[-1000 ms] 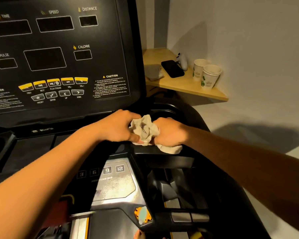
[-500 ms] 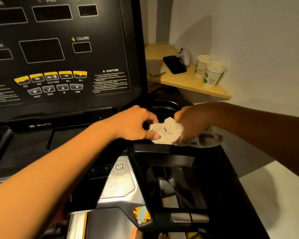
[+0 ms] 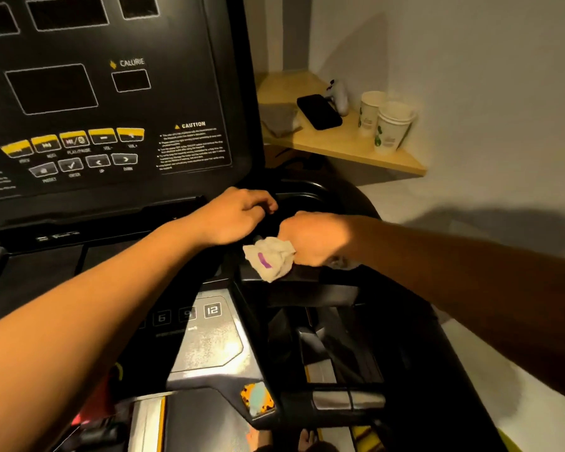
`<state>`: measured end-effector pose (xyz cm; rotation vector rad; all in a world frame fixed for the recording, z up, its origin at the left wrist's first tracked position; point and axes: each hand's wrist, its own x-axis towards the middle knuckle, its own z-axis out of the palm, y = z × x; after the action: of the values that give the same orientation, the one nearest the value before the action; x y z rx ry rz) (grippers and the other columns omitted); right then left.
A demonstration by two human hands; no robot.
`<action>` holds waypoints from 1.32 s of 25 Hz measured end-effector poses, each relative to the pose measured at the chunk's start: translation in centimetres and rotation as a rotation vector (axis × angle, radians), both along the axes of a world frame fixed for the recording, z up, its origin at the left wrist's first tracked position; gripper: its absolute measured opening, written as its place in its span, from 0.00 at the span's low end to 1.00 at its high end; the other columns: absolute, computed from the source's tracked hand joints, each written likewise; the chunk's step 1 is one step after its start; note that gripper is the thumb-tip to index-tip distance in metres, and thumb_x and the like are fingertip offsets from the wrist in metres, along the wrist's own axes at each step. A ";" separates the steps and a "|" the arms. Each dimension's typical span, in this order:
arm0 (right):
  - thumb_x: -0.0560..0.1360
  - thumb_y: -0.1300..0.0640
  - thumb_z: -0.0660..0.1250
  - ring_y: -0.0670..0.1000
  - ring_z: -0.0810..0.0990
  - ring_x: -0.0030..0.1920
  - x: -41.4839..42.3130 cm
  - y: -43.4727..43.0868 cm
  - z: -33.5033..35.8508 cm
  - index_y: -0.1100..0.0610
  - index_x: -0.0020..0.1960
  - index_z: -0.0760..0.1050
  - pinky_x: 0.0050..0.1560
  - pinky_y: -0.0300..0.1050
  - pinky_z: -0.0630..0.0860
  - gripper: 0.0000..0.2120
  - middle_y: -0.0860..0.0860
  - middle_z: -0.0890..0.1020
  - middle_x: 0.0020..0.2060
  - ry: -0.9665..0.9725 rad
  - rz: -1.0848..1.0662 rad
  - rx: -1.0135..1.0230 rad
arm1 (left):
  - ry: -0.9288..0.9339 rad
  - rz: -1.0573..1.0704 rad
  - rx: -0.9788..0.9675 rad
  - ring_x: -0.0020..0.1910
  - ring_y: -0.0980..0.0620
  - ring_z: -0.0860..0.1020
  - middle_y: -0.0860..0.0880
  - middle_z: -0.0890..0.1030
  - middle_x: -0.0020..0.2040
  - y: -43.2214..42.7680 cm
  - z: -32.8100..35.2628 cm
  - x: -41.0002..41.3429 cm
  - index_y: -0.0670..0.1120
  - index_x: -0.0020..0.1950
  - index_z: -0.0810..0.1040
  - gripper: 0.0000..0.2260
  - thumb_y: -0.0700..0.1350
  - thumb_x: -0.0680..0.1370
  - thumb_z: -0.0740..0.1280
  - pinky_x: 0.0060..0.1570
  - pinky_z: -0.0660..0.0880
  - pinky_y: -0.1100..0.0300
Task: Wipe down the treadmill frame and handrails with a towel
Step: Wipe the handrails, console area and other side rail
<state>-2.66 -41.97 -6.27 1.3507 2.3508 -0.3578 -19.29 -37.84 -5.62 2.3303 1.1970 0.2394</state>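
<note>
Right hand grips bunched towel on treadmill frame | left hand curled, hold unclear | risk: loose grip may drop towel into gap.

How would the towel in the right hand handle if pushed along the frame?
Probably floppy: the towel bunches in wrinkles beside the right hand. Likely light, as one fist holds it. Being cloth, it should drag, not slide.
</note>
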 end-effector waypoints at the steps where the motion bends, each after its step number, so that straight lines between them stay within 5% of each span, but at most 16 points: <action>1: 0.77 0.62 0.64 0.53 0.72 0.43 0.4 0.2 0.2 0.59 0.50 0.77 0.43 0.45 0.68 0.04 0.49 0.68 0.33 -0.076 -0.006 -0.025 | 0.005 -0.012 0.007 0.55 0.51 0.79 0.48 0.83 0.54 0.1 -0.6 0.3 0.45 0.57 0.80 0.21 0.45 0.71 0.54 0.60 0.71 0.58; 2: 0.77 0.61 0.64 0.53 0.72 0.42 0.4 0.2 0.7 0.60 0.53 0.77 0.43 0.45 0.69 0.06 0.49 0.69 0.35 -0.122 -0.031 -0.052 | -0.008 -0.001 0.008 0.54 0.50 0.79 0.48 0.83 0.52 0.1 -1.0 0.3 0.45 0.56 0.80 0.20 0.46 0.71 0.53 0.59 0.71 0.56; 5: 0.74 0.63 0.63 0.51 0.70 0.35 -1.0 1.0 0.6 0.59 0.37 0.67 0.33 0.43 0.68 0.09 0.50 0.68 0.33 -0.144 0.080 -0.026 | -0.126 0.110 -0.043 0.53 0.52 0.78 0.49 0.83 0.51 0.6 -1.4 0.1 0.45 0.54 0.80 0.20 0.47 0.71 0.54 0.57 0.71 0.58; 8: 0.72 0.60 0.68 0.49 0.72 0.32 -1.7 1.4 0.0 0.53 0.31 0.67 0.28 0.39 0.66 0.14 0.50 0.70 0.30 0.140 0.016 -0.026 | -0.061 0.087 -0.049 0.54 0.51 0.76 0.48 0.82 0.54 1.2 -1.2 0.6 0.45 0.56 0.80 0.22 0.49 0.72 0.52 0.55 0.68 0.60; 10: 0.70 0.54 0.74 0.49 0.79 0.44 0.0 1.0 -0.1 0.50 0.44 0.78 0.41 0.40 0.75 0.06 0.49 0.79 0.42 0.408 -0.067 -0.027 | 0.005 0.042 -0.039 0.56 0.50 0.76 0.47 0.81 0.56 1.4 -1.3 1.0 0.45 0.57 0.79 0.23 0.51 0.72 0.51 0.57 0.69 0.58; 12: 0.70 0.49 0.75 0.44 0.77 0.55 3.8 0.5 0.8 0.45 0.65 0.73 0.55 0.40 0.75 0.25 0.44 0.78 0.56 0.501 -0.130 -0.143 | 0.003 0.032 -0.058 0.56 0.50 0.76 0.47 0.81 0.55 1.7 -1.4 0.9 0.46 0.57 0.79 0.22 0.51 0.73 0.51 0.59 0.70 0.57; 14: 0.73 0.46 0.71 0.43 0.76 0.58 6.2 -0.5 1.5 0.40 0.72 0.64 0.59 0.40 0.74 0.30 0.43 0.77 0.60 0.440 -0.096 -0.216 | -0.072 0.052 -0.076 0.53 0.51 0.78 0.48 0.83 0.51 1.7 -1.7 0.8 0.46 0.55 0.80 0.21 0.50 0.73 0.51 0.58 0.71 0.57; 18: 0.77 0.49 0.67 0.44 0.74 0.51 3.3 -0.5 -0.1 0.45 0.66 0.74 0.53 0.36 0.70 0.18 0.40 0.74 0.47 0.417 0.058 -0.077 | -0.265 0.132 -0.047 0.47 0.52 0.80 0.50 0.83 0.43 0.8 -2.1 1.2 0.46 0.50 0.81 0.18 0.49 0.74 0.53 0.57 0.72 0.54; 22: 0.76 0.53 0.67 0.51 0.81 0.49 -0.3 1.1 -0.5 0.52 0.53 0.81 0.51 0.48 0.77 0.08 0.48 0.82 0.44 0.371 0.094 -0.041 | -0.295 0.136 -0.103 0.47 0.51 0.80 0.47 0.84 0.43 0.9 -2.1 1.3 0.45 0.49 0.82 0.19 0.48 0.74 0.53 0.57 0.73 0.51; 25: 0.76 0.55 0.66 0.56 0.80 0.53 2.3 0.8 0.7 0.56 0.56 0.79 0.52 0.48 0.75 0.10 0.54 0.82 0.51 0.070 0.151 -0.071 | -0.258 0.141 -0.070 0.47 0.50 0.80 0.46 0.84 0.42 0.7 -2.1 1.5 0.44 0.49 0.82 0.19 0.48 0.73 0.52 0.57 0.73 0.50; 27: 0.76 0.55 0.65 0.59 0.80 0.49 2.9 0.4 1.4 0.55 0.55 0.79 0.45 0.49 0.74 0.09 0.56 0.82 0.49 -0.078 0.176 0.031 | -0.270 0.170 -0.071 0.47 0.50 0.80 0.48 0.83 0.42 0.6 -2.3 1.1 0.45 0.48 0.81 0.19 0.48 0.74 0.52 0.57 0.73 0.50; 33: 0.74 0.60 0.64 0.54 0.81 0.47 -1.7 0.5 0.8 0.56 0.50 0.82 0.47 0.49 0.77 0.09 0.53 0.83 0.43 0.261 0.096 -0.049 | -0.161 0.109 0.045 0.51 0.50 0.78 0.49 0.83 0.50 0.9 -2.6 1.4 0.46 0.49 0.81 0.24 0.55 0.72 0.49 0.57 0.70 0.49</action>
<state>-4.39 -41.42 -5.47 1.2263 2.5878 -0.5901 -17.94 -36.94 -8.23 2.2376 1.2507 0.4876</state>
